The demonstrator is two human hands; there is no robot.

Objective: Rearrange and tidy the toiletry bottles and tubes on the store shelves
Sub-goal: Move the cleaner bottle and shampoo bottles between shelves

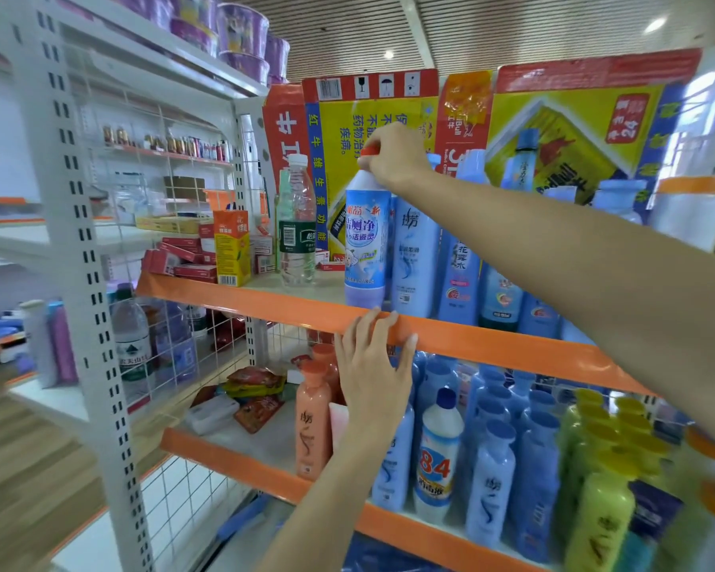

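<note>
At frame centre, the right hand (393,156) grips the red-capped toilet-cleaner bottle (366,241); the left hand (374,371), fingers spread, rests on the orange shelf edge (492,338).

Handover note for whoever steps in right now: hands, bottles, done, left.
Right hand: gripping the red cap of the white-and-blue toilet cleaner bottle, which stands at the front of the upper orange-edged shelf.
Left hand: flat on that shelf's edge, holding nothing.
Done: light blue shampoo bottles stand beside the cleaner.
Left: the cleaner bottle is not yet released; on the lower shelf, a white 84 disinfectant bottle sits among blue bottles, and the peach bottle stands apart.
</note>
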